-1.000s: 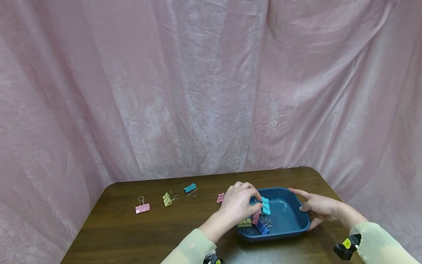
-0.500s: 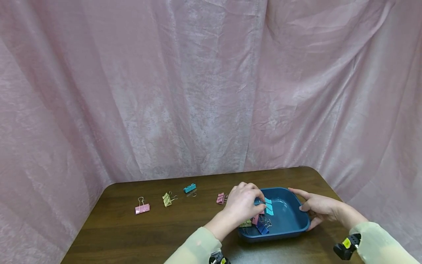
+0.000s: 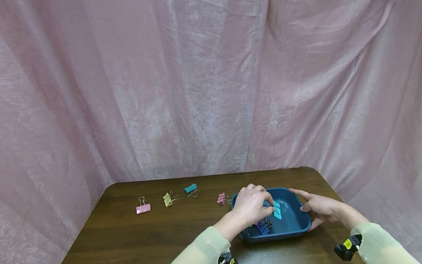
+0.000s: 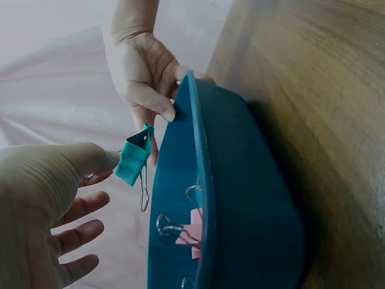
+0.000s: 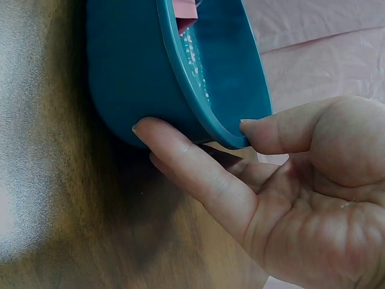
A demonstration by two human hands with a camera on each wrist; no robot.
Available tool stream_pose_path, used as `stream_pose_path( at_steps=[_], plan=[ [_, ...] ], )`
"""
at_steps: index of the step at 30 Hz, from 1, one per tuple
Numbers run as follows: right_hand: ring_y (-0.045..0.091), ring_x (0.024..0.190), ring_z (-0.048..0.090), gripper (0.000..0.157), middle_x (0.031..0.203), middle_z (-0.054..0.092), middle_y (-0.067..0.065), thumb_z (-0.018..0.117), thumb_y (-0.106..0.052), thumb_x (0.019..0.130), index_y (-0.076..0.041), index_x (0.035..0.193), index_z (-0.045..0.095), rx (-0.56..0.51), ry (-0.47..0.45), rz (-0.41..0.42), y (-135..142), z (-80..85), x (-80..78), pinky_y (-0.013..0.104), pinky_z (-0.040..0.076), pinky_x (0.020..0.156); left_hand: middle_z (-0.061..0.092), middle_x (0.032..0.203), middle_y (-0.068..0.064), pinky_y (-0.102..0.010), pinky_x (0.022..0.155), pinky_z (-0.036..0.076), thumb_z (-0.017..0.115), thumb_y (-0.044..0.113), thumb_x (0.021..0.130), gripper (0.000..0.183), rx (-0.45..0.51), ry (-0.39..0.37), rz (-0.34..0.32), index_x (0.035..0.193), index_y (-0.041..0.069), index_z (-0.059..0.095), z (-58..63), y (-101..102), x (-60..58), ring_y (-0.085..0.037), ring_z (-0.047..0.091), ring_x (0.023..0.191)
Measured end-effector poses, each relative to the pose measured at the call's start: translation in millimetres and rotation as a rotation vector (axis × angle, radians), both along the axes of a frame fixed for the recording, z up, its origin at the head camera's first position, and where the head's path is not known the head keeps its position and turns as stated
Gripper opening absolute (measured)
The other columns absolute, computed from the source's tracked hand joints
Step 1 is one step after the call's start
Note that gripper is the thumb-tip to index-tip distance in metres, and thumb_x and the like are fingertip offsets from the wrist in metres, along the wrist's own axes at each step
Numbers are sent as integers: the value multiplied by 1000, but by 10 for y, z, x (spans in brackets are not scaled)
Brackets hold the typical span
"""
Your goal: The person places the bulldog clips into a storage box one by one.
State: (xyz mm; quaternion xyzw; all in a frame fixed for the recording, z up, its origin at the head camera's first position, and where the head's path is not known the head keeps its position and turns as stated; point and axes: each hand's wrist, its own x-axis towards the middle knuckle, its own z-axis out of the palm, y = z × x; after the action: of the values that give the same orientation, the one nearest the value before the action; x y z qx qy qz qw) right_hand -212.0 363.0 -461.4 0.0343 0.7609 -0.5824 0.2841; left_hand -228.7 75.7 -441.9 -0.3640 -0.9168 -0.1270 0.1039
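Observation:
My left hand (image 3: 252,204) pinches a turquoise binder clip (image 3: 277,211) between thumb and finger, over the blue plastic box (image 3: 290,233). In the left wrist view that binder clip (image 4: 133,158) hangs clear of the box wall, one wire handle dangling, while the other fingers spread loosely. At the box's right end, my right hand (image 3: 321,208) grips the rim, thumb on the edge and fingers along the outer wall. Inside the box lie a dark blue binder clip (image 3: 263,228) and a pink binder clip (image 4: 191,233); my left hand covers part of the box's left end in the head view.
On the brown table (image 3: 158,234) to the left lie a pink binder clip (image 3: 143,209), a yellow one, a turquoise binder clip (image 3: 190,188) and another pink binder clip (image 3: 221,198) near the box. A pink curtain (image 3: 197,91) hangs behind the table.
My left hand has shifted to the right with the turquoise binder clip, further over the box. My right hand and the box have stayed in place.

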Motion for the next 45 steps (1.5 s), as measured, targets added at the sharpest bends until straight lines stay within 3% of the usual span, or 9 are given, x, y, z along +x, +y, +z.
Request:
stream_pose_path(
  at_steps=[8,36,45],
  plan=[
    [45,103,67,79,130,51,34,48,2,99,-13,164,6,-14,4,16,11,-2,9,60,59,70,65,109,19,-28,86,46,75,45,90,8,-19,9,-14,97,43,78,-60,63,26,-6,55,100],
    [45,103,67,80,131,51,34,49,1,99,-13,165,6,-16,4,29,15,10,5,60,59,71,64,112,20,-28,86,46,74,49,91,8,-69,-61,-24,98,46,76,-158,158,26,-5,53,100],
    [43,98,68,81,136,41,39,50,1,98,-17,165,9,13,1,14,13,5,1,59,59,69,63,121,18,-32,93,47,73,59,89,34,-43,-99,-23,119,44,73,-144,132,46,-9,54,112]
  ],
)
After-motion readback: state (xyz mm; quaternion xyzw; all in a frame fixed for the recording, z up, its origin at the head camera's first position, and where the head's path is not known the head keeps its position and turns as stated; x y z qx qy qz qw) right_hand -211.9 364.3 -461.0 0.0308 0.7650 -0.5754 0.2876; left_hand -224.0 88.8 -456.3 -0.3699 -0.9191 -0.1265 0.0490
